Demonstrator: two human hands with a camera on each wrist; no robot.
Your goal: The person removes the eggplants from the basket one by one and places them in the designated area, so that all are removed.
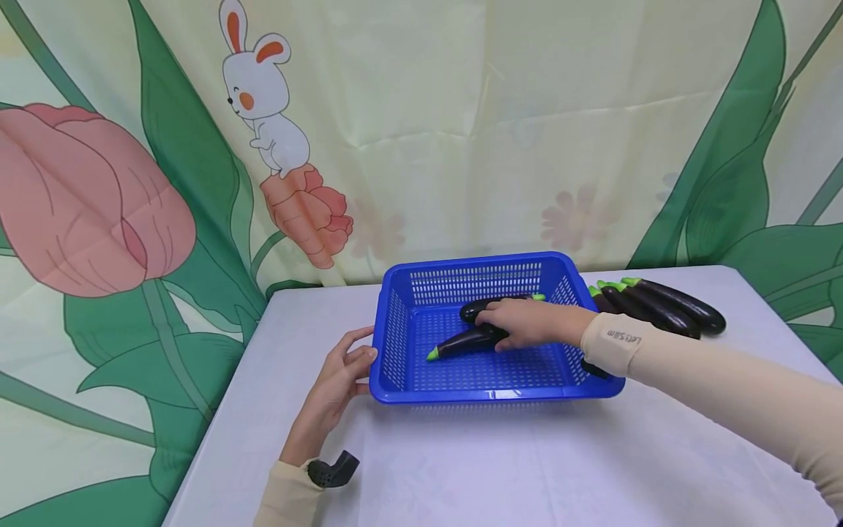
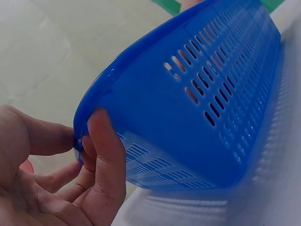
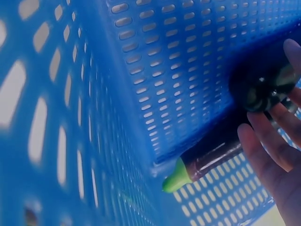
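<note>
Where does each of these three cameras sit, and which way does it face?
Head: on the person's head, facing forward and down at the blue plastic basket; left hand, right hand and sleeved forearms show.
Left wrist: on that wrist, facing the basket's outside; the left hand shows at its rim.
Right wrist: on that wrist, facing into the basket; the right hand shows.
Shared: head and right wrist views both show two eggplants inside.

- The basket (image 1: 428,397) was blue plastic, rectangular and open-topped, with slotted walls and a smooth rim; it stood upright on the desk (image 1: 454,468).
- The front eggplant (image 1: 461,342) was glossy, dark purple, and lay slanted on the basket floor, green cap toward the near left.
- The back eggplant (image 1: 476,310) lay just behind, rounded end left, green cap right.
</note>
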